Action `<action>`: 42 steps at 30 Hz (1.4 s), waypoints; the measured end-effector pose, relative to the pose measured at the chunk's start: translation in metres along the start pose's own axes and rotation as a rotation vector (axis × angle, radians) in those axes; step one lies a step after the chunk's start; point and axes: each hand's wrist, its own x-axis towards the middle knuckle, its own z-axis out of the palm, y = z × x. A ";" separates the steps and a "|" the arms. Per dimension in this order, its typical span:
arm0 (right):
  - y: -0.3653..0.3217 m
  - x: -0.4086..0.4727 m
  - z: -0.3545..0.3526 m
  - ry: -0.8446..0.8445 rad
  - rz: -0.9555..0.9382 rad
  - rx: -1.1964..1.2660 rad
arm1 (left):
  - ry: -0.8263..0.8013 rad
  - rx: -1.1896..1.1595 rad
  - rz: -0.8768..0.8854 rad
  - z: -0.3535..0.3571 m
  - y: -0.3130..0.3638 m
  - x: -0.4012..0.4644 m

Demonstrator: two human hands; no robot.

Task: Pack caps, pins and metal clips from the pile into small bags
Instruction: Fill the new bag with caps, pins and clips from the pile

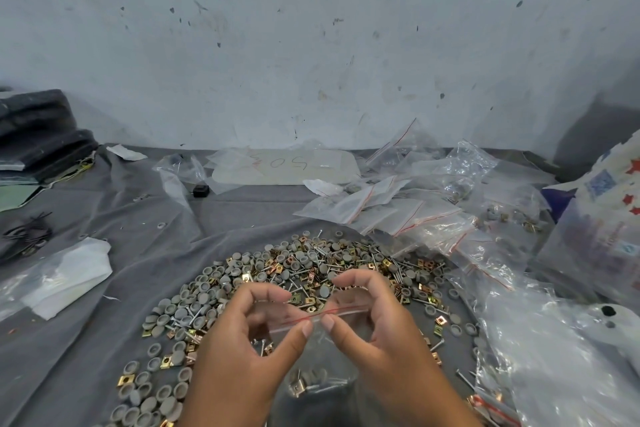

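Observation:
A small clear zip bag (322, 357) with a red seal line hangs between my two hands above the pile. My left hand (249, 340) pinches the left end of its top strip between thumb and fingers. My right hand (374, 322) pinches the right end the same way. Inside the bag's bottom lie grey caps, pins and a metal clip. The pile (298, 270) of grey round caps, silver pins and gold and copper clips spreads over the grey cloth beneath and beyond my hands.
Filled and empty zip bags (398, 208) lie in a heap at the right, with larger clear plastic sacks (554, 340) nearer me. A white folded bag (62, 274) lies left. Dark stacked material (38, 135) sits far left. A wall stands behind the table.

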 end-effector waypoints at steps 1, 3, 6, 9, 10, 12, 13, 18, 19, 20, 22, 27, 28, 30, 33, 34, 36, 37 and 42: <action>-0.001 0.000 0.001 -0.006 -0.005 -0.007 | 0.004 0.014 0.007 0.001 0.000 0.000; -0.001 -0.001 0.002 -0.013 -0.004 -0.010 | 0.008 0.032 0.012 0.001 0.000 0.000; 0.000 0.000 0.002 -0.021 0.000 0.012 | 0.003 0.028 0.017 0.000 0.001 0.000; 0.000 0.001 0.001 -0.016 0.003 0.001 | -0.014 0.014 -0.015 -0.001 0.000 0.000; 0.000 0.001 -0.001 -0.007 0.007 0.004 | -0.014 0.000 -0.038 -0.002 -0.001 0.001; 0.000 0.001 -0.004 0.022 0.020 0.020 | 0.005 -0.023 -0.067 -0.006 -0.005 0.003; -0.001 0.001 -0.006 0.034 0.024 0.025 | 0.019 -0.032 -0.068 -0.007 -0.006 0.003; -0.002 0.002 -0.009 0.038 0.038 0.059 | 0.051 -0.077 -0.036 -0.008 -0.007 0.003; -0.002 0.002 -0.009 0.038 0.037 0.065 | 0.060 -0.087 -0.031 -0.008 -0.007 0.003; -0.002 0.002 -0.009 0.037 0.036 0.070 | 0.070 -0.095 -0.022 -0.007 -0.007 0.003; -0.002 0.002 -0.008 0.037 0.037 0.075 | 0.088 -0.114 -0.003 -0.006 -0.007 0.004; -0.001 0.002 -0.010 0.048 0.056 0.095 | 0.091 -0.177 -0.001 -0.004 -0.007 0.005; -0.002 0.002 -0.011 0.045 0.058 0.092 | 0.089 -0.173 -0.005 -0.004 -0.007 0.005; -0.001 0.002 -0.012 0.046 0.054 0.077 | 0.077 -0.152 -0.007 -0.005 -0.007 0.005; -0.002 0.002 -0.013 0.045 0.036 0.042 | 0.090 -0.091 0.011 -0.004 -0.008 0.005; -0.002 0.002 -0.013 0.041 0.030 0.034 | 0.097 -0.065 0.028 -0.003 -0.008 0.005; -0.004 0.001 -0.012 0.034 0.023 0.020 | 0.082 -0.045 0.055 -0.001 -0.007 0.003; -0.004 0.000 -0.012 0.033 0.019 0.016 | 0.069 -0.048 0.060 0.000 -0.006 0.002; -0.003 -0.001 -0.009 0.017 0.012 0.012 | 0.036 -0.053 0.028 0.003 -0.005 0.002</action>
